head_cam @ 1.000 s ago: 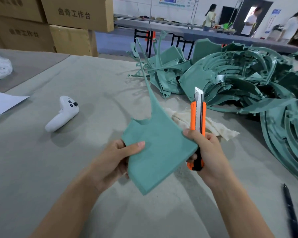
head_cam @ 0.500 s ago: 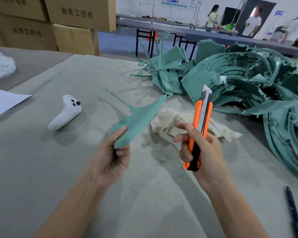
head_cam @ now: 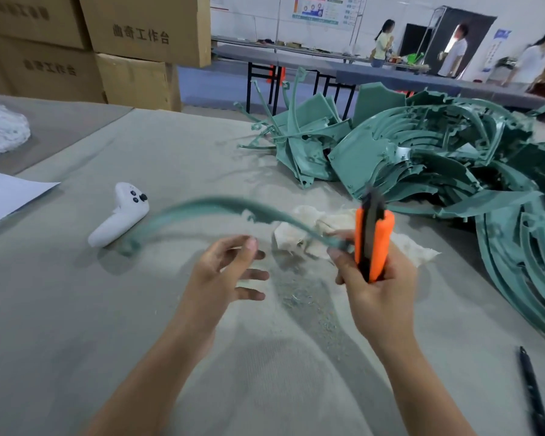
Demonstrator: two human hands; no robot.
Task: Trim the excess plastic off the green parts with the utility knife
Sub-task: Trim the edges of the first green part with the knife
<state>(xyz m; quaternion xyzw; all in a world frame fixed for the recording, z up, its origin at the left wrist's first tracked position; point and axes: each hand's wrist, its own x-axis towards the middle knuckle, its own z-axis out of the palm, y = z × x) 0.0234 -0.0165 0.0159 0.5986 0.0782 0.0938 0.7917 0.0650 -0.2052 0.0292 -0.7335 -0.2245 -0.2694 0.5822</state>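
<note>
- The left hand, which gripped the green part 0.5 s ago, has let go; its fingers are spread and hold nothing.
- The green part, motion-blurred, arcs above the table toward 9 o'clock from the right hand, showing as a thin curved strip with ragged flash.
- The right hand wraps the orange utility knife, which points to 12 o'clock. It appears to pinch the strip's end, probably a re-grip before further trimming.
</note>
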